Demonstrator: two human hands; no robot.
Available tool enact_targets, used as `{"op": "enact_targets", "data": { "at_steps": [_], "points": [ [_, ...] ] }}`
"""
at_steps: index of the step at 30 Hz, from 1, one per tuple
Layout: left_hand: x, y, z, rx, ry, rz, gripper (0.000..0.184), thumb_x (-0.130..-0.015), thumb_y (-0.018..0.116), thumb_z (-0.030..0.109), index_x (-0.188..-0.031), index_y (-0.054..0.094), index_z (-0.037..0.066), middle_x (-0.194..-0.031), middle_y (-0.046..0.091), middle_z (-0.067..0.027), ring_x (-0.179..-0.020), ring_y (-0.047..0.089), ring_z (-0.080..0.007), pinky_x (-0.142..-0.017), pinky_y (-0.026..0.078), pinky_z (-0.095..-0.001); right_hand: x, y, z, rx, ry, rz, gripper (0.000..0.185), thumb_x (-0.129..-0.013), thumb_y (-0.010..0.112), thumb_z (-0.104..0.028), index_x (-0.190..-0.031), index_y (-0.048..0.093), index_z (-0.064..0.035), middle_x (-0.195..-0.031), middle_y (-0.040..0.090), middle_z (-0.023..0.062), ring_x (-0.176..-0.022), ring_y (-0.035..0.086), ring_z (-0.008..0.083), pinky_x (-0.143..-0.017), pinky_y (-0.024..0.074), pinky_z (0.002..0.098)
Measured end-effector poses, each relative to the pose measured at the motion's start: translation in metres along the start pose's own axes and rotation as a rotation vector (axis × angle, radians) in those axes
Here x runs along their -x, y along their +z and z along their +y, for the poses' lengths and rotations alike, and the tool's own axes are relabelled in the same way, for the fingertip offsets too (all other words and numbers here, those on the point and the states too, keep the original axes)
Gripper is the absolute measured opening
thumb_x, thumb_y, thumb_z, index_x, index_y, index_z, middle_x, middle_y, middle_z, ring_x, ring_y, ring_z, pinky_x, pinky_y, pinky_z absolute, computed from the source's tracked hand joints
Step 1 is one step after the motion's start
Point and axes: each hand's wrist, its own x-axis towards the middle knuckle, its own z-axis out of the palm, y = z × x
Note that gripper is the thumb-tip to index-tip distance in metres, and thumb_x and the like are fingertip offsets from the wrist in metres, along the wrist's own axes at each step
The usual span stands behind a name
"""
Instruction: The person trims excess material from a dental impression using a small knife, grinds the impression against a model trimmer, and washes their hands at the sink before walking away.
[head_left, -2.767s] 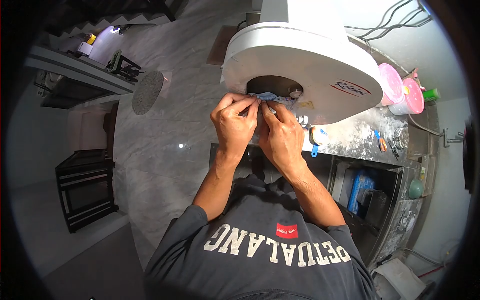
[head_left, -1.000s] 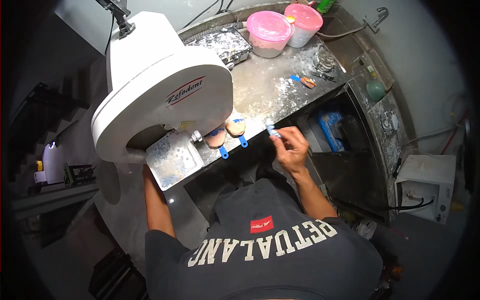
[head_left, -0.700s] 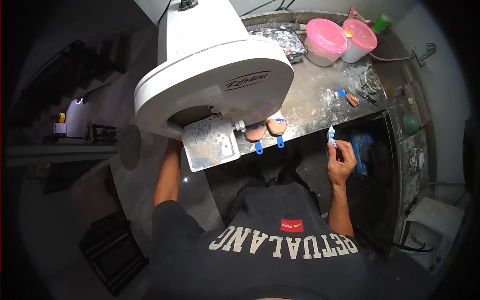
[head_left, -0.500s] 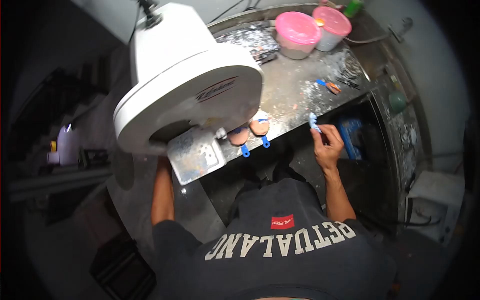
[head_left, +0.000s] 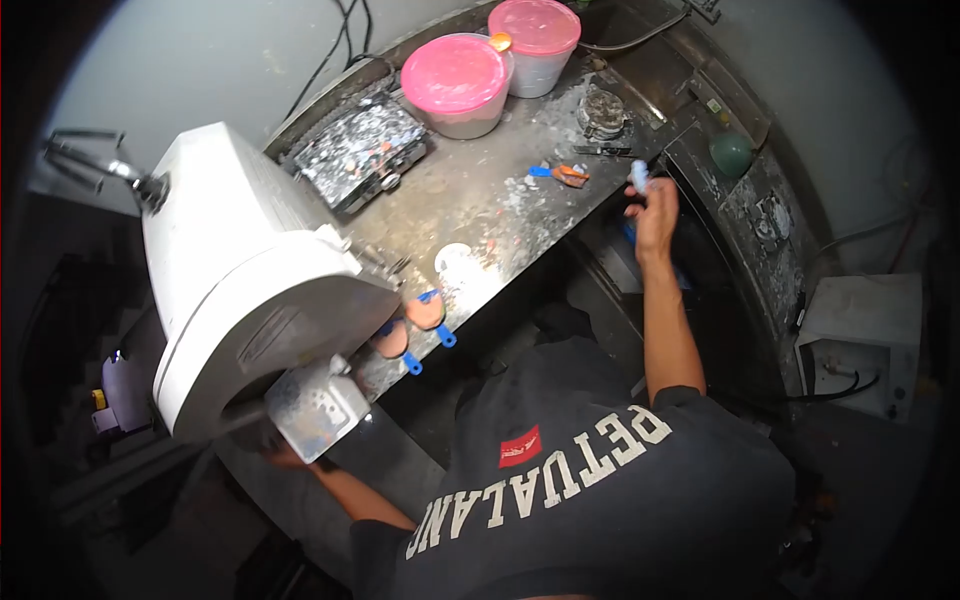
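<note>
My right hand (head_left: 655, 222) is raised past the counter's front edge at the right, its fingers closed on a small light-blue and white piece (head_left: 640, 177). My left hand (head_left: 285, 452) is low at the left, mostly hidden behind the flat metal tray (head_left: 320, 405) under the opening of the white machine (head_left: 270, 330); its fingers do not show. Two round pinkish pieces with blue handles, one nearer (head_left: 392, 342) and one farther (head_left: 427, 312), lie beside that tray at the counter edge.
Two pink-lidded tubs (head_left: 457, 85) stand at the back of the stained counter (head_left: 475, 195), near a splattered black box (head_left: 360, 150). A blue and orange tool (head_left: 560, 175) lies near a round metal object (head_left: 603, 112). A white boxy unit (head_left: 860, 340) is at the right.
Both hands were together at the machine's opening. My right hand has since moved right with the light-blue piece, and my left hand has gone behind the tray. The camera view has turned.
</note>
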Motion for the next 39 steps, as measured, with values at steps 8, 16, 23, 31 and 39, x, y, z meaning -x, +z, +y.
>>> {"op": "enact_targets", "data": {
  "at_steps": [8,16,23,31,39],
  "points": [
    [0.241,-0.023,-0.078,-0.232,-0.529,0.585,0.047,-0.089,0.046,0.012,-0.134,0.057,0.004,-0.120,0.062,-0.0202,-0.098,0.064,-0.0333,-0.081,0.056,-0.0420,-0.312,-0.067,-0.028,-0.052,-0.012,0.103,0.031,-0.092,0.048,-0.027,-0.109,0.060,-0.0037,-0.117,0.064,0.0137,-0.100,0.063,0.0203,-0.068,0.0539,0.0330],
    [0.420,0.128,0.105,-0.349,-0.773,0.481,0.039,-0.090,0.054,0.016,-0.128,0.063,0.009,-0.097,0.066,-0.0093,-0.079,0.061,-0.0199,-0.066,0.049,-0.0324,-0.656,-0.129,-0.006,0.301,0.061,0.115,0.038,-0.095,0.048,-0.023,-0.123,0.062,-0.0024,-0.125,0.062,0.0106,-0.115,0.056,0.0223,-0.087,0.0522,0.0411],
    [0.427,0.205,0.189,-0.266,-0.788,-0.169,0.032,-0.096,0.065,0.013,-0.126,0.063,0.002,-0.107,0.068,-0.0093,-0.088,0.063,-0.0146,-0.070,0.048,-0.0256,-0.731,-0.134,0.027,0.672,-0.260,0.033,0.047,-0.095,0.043,-0.022,-0.133,0.053,0.0026,-0.132,0.056,0.0190,-0.128,0.049,0.0354,-0.104,0.0408,0.0435],
    [0.360,0.382,0.342,-0.458,-0.239,-0.998,0.032,-0.097,0.063,0.012,-0.125,0.060,-0.005,-0.118,0.067,-0.0163,-0.103,0.065,-0.0218,-0.090,0.050,-0.0341,-0.625,-0.087,0.077,0.482,-0.251,0.202,0.048,-0.096,0.039,-0.015,-0.136,0.041,0.0106,-0.133,0.052,0.0276,-0.126,0.053,0.0392,-0.106,0.0444,0.0440],
    [0.340,0.480,0.446,-0.329,0.147,-1.073,0.029,-0.089,0.063,0.000,-0.118,0.064,-0.002,-0.104,0.066,-0.0164,-0.093,0.065,-0.0247,-0.081,0.051,-0.0331,-0.597,-0.016,0.130,-0.783,0.730,-0.045,0.029,-0.092,0.043,0.000,-0.119,0.046,0.0120,-0.118,0.053,0.0271,-0.102,0.063,0.0417,-0.084,0.0631,0.0395]
  ]
}}
